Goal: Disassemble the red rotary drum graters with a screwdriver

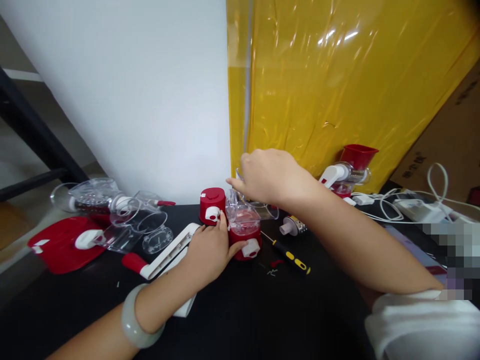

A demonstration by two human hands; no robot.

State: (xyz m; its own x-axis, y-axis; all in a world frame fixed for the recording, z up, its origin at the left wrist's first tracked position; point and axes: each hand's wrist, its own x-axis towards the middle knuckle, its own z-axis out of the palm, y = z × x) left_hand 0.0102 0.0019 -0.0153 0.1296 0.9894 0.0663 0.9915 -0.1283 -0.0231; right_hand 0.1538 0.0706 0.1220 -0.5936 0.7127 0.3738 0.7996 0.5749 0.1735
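A rotary grater body (244, 225), with a clear plastic housing over a red base, stands upright on the black table. My left hand (210, 247) is closed around its left side, the thumb on the front by the white knob (251, 247). Above it, my right hand (268, 172) is curled at the top of the clear housing, and most of its fingertips are hidden. Touching or close beside my left fingers is a second red base (212, 202) with a white knob. Under my left wrist lie white plastic handle parts (176, 252), one with a red grip (134, 262).
A yellow-black screwdriver (291, 256), several screws (272, 272) and a metal grater drum (293, 226) lie at right. Another red base (67, 245) and clear parts (157, 240) fill the left. An assembled grater (354, 165) and white cables (390, 207) stand behind my right arm.
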